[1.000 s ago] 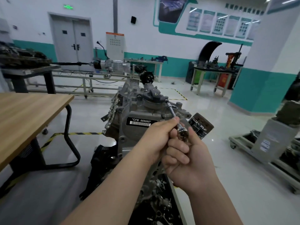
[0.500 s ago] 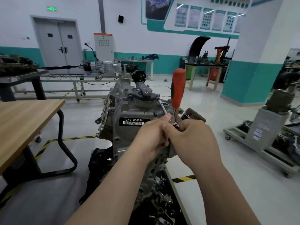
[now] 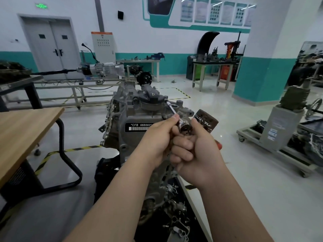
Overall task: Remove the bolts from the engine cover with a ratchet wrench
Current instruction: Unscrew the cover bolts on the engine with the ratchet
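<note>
A grey engine (image 3: pixel 132 116) with a black label stands upright in front of me. A ratchet wrench head (image 3: pixel 184 127) with a chrome extension bar (image 3: pixel 172 108) reaches up to a bolt on the engine cover beside the black cap (image 3: pixel 152 96). My left hand (image 3: pixel 157 140) pinches the extension just below the head. My right hand (image 3: pixel 197 151) grips the wrench's red handle, which points down and is almost fully hidden; only a red tip (image 3: pixel 219 145) shows. The bolt itself is hidden by the socket.
A wooden table (image 3: pixel 22 133) with a black leg stands at the left. A wheeled cart (image 3: pixel 279 147) with equipment is at the right. Workbenches (image 3: pixel 213 67) and a gearbox rig (image 3: pixel 101 70) line the back. Loose engine parts (image 3: pixel 174 215) lie below my arms.
The red handle stood upright above my right hand half a second ago; it has swung down and is hidden in my fist. My left hand stays on the extension.
</note>
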Tool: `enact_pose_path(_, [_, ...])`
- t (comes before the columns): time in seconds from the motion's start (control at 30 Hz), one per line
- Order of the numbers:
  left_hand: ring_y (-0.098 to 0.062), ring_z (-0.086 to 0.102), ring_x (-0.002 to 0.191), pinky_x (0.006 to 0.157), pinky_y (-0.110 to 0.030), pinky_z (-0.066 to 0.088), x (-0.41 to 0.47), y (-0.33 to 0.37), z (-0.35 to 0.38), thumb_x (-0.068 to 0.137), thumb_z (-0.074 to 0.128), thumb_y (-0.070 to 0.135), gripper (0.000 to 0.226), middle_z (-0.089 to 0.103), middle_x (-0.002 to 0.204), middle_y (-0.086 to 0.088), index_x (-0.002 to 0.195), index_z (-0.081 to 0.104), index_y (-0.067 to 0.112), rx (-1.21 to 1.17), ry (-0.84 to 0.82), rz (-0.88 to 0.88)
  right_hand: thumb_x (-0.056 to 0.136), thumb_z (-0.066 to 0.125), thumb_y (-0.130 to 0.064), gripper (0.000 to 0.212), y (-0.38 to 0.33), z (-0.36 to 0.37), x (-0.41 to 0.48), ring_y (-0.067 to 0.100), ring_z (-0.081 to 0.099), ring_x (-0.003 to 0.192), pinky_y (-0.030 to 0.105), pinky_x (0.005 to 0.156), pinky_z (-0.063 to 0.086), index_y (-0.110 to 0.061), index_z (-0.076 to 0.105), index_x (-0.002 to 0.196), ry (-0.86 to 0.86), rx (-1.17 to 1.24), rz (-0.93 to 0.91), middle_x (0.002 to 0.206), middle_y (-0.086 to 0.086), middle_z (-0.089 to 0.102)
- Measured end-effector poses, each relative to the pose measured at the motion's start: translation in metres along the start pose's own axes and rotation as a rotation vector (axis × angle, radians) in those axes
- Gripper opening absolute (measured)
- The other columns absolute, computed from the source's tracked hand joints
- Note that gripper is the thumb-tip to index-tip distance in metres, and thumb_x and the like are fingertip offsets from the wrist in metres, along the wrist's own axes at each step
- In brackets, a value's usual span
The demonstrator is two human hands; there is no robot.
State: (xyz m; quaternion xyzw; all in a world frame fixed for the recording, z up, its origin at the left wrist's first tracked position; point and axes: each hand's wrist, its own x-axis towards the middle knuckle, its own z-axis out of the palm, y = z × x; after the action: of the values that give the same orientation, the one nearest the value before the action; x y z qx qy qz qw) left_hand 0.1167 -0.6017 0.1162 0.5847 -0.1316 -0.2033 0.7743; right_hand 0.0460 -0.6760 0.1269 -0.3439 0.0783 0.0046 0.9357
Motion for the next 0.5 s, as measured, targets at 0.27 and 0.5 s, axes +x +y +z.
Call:
enact_pose_path(0.27, [-0.010, 0.051, 0.038, 0.036, -0.014, 0.037, 0.006, 0.003, 0.003, 0.088, 0.062, 0.044, 0.031, 0.049, 0.053, 0.002, 0.079, 0.057, 0.015, -0.056, -0.023, -0.068, 0.093, 0.042, -0.056, 0.055, -0.002, 0.005, -0.005, 0.007, 0.026, 0.025, 0.016, 0.034, 0.029, -0.011, 0.061, 0.068, -0.084, 0.149, 0.045, 0.039, -0.008, 0.029])
enact_pose_path(0.5, [-0.013, 0.029, 0.038, 0.046, -0.024, 0.030, 0.012, 0.011, 0.009, 0.094, 0.055, 0.036, 0.048, 0.032, 0.041, 0.003, 0.049, 0.053, 0.019, -0.096, -0.062, 0.018, 0.094, 0.047, -0.055, 0.059, -0.023, 0.003, -0.005, 0.020, 0.036, 0.032, 0.030, 0.046, 0.037, -0.019, 0.057, 0.049, 0.189, -0.803, -0.295, 0.039, 0.003, 0.040])
